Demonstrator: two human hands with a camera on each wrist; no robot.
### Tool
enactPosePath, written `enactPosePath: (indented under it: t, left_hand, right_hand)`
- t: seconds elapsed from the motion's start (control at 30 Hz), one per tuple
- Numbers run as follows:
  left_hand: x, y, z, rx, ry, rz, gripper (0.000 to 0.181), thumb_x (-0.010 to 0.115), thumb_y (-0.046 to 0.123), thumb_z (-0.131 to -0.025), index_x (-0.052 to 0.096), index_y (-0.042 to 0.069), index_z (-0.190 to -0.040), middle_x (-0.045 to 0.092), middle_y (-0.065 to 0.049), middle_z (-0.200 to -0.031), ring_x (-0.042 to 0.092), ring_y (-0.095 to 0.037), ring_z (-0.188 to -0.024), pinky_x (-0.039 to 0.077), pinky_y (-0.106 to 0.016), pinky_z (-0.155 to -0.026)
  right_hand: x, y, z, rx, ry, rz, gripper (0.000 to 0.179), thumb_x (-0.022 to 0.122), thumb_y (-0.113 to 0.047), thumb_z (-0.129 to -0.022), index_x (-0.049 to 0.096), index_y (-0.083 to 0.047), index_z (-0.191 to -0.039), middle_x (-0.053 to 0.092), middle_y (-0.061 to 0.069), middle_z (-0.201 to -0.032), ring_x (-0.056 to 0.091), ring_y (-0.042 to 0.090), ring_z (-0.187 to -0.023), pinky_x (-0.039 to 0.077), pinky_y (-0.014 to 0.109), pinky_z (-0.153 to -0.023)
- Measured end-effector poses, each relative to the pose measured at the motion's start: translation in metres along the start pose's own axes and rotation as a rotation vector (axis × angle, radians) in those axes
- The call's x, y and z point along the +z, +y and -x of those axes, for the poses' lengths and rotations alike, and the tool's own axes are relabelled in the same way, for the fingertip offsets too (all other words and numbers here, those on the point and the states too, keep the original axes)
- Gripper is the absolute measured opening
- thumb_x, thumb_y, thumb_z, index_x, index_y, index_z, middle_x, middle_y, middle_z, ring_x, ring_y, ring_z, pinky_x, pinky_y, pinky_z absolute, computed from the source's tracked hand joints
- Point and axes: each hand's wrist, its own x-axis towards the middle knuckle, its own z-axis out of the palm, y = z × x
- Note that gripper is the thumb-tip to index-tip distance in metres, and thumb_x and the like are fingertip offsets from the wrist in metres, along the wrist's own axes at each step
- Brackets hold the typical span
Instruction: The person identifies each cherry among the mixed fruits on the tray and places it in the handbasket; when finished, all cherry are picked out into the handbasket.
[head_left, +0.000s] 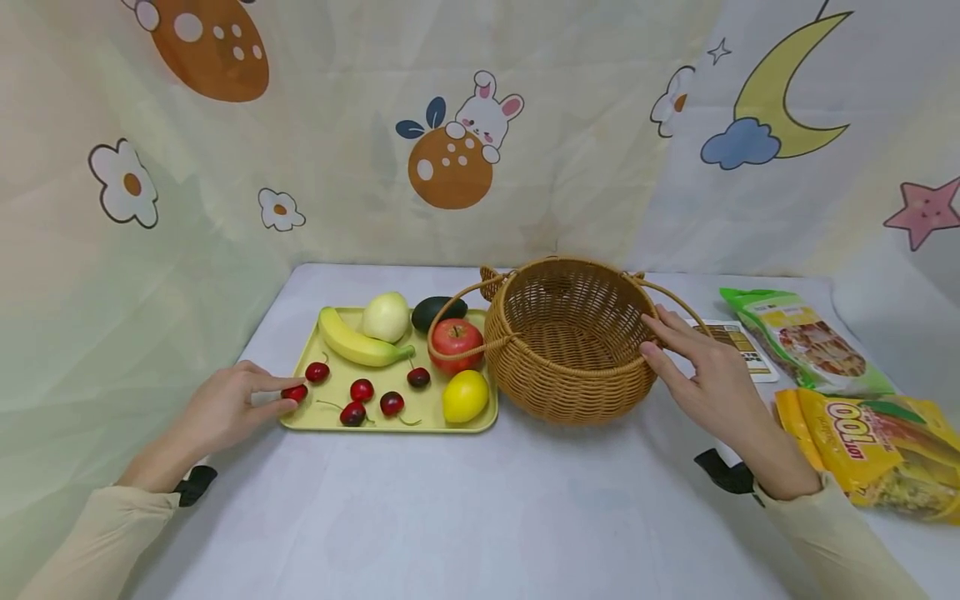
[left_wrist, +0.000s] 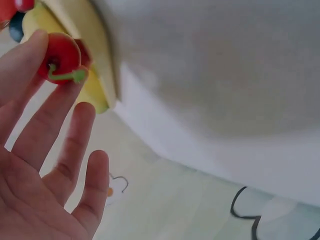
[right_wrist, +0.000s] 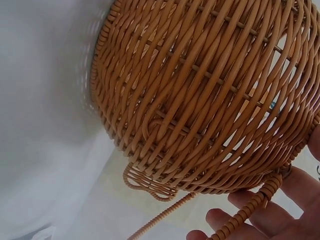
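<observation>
At the left edge of the yellow tray (head_left: pixel 330 421), my left hand (head_left: pixel 228 404) pinches a red cherry (left_wrist: pixel 65 57) between thumb and forefinger; its other fingers spread loosely. A green stem shows on this cherry in the left wrist view. Several other cherries (head_left: pixel 362 390) lie on the tray, one (head_left: pixel 317 372) just behind the pinched one. To the right of the tray stands a brown wicker basket (head_left: pixel 570 392), its inside bare. My right hand (head_left: pixel 705 375) grips the basket's right rim beside a handle (right_wrist: pixel 245 212), the handle crossing in front of its fingers.
The tray also bears a banana (head_left: pixel 360 343), a pale round fruit (head_left: pixel 386 317), a dark green avocado (head_left: pixel 431 312), a red apple (head_left: pixel 456 342) and a lemon (head_left: pixel 465 397). The basket's left handle overhangs the apple. A green food bag (head_left: pixel 813 342) and a yellow one (head_left: pixel 877 450) lie at right.
</observation>
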Motion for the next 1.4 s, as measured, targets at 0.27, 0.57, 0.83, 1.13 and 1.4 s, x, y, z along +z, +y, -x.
enactPosePath:
  t: [0.27,0.57,0.83,1.13,1.4]
  left_hand:
    - [-0.024,0.024,-0.012,0.049,-0.019,0.096,0.035,0.086,0.024,-0.083,0.08,0.019,-0.118,0.077,-0.004,-0.097,0.057,-0.013,-0.082,0.044,-0.024,-0.059]
    - [-0.06,0.077,-0.057,0.15,-0.081,0.155,0.038,0.084,0.03,-0.086,0.077,0.026,-0.123,0.078,0.004,-0.102,0.062,-0.012,-0.094,0.048,-0.025,-0.068]
    - [-0.061,0.128,-0.104,0.346,-0.153,0.206,0.04,0.083,0.03,-0.086,0.075,0.026,-0.126,0.078,0.003,-0.109,0.066,-0.013,-0.096,0.051,-0.028,-0.074]
    - [-0.054,0.188,-0.146,0.508,-0.264,0.237,0.037,0.08,0.031,-0.09,0.075,0.028,-0.126,0.078,0.008,-0.094,0.053,-0.014,-0.077,0.038,-0.028,-0.064]
    - [-0.048,0.227,-0.176,0.569,-0.346,0.231,0.034,0.079,0.032,-0.091,0.075,0.033,-0.125,0.067,0.004,-0.069,0.029,-0.014,-0.052,0.025,-0.025,-0.051]
  right_hand:
    - [-0.002,0.003,0.0,-0.025,0.025,0.026,0.047,0.063,-0.029,-0.103,0.059,-0.011,-0.145,0.054,0.021,-0.15,0.059,0.053,-0.123,0.054,0.052,-0.07]
    - [-0.001,0.003,-0.003,-0.01,-0.001,0.039,0.047,0.06,-0.033,-0.104,0.058,-0.011,-0.146,0.052,0.02,-0.152,0.063,0.024,-0.061,0.033,0.027,-0.047]
    - [0.001,0.002,-0.003,-0.007,-0.01,0.039,0.049,0.06,-0.034,-0.104,0.058,-0.009,-0.146,0.052,0.021,-0.152,0.068,0.044,-0.081,0.034,0.028,-0.048]
    - [0.0,0.001,-0.001,-0.025,-0.007,0.036,0.048,0.061,-0.033,-0.104,0.058,-0.012,-0.147,0.053,0.02,-0.152,0.037,0.007,-0.043,0.027,0.026,-0.046]
    - [0.0,0.002,-0.001,-0.029,0.0,0.033,0.047,0.061,-0.032,-0.104,0.058,-0.011,-0.146,0.053,0.021,-0.152,0.045,0.01,-0.049,0.029,0.026,-0.048]
